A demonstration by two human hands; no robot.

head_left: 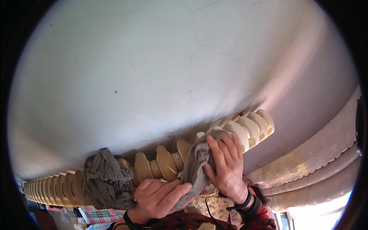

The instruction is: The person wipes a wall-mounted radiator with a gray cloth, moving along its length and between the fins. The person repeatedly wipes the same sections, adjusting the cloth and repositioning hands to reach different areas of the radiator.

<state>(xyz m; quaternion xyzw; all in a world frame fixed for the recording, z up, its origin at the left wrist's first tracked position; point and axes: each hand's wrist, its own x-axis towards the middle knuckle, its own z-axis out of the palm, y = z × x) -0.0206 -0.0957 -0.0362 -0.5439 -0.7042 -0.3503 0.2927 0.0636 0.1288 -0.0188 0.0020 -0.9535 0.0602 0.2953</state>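
Observation:
A cream sectional radiator runs along the wall, browner on the left and whiter on the right. My right hand presses a grey cloth onto its top, right of the middle, with the fingers spread over the fabric. At the radiator's front edge, my left hand has curled fingers at the lower end of the same cloth, the thumb lying against it. A second, darker grey crumpled cloth is draped over the sections just left of my left hand.
Behind the radiator rises a pale, cracked wall. Curtains hang at the right, by a bright window. Below the radiator on the left lies a checked floral fabric. A thin black cord hangs near my body.

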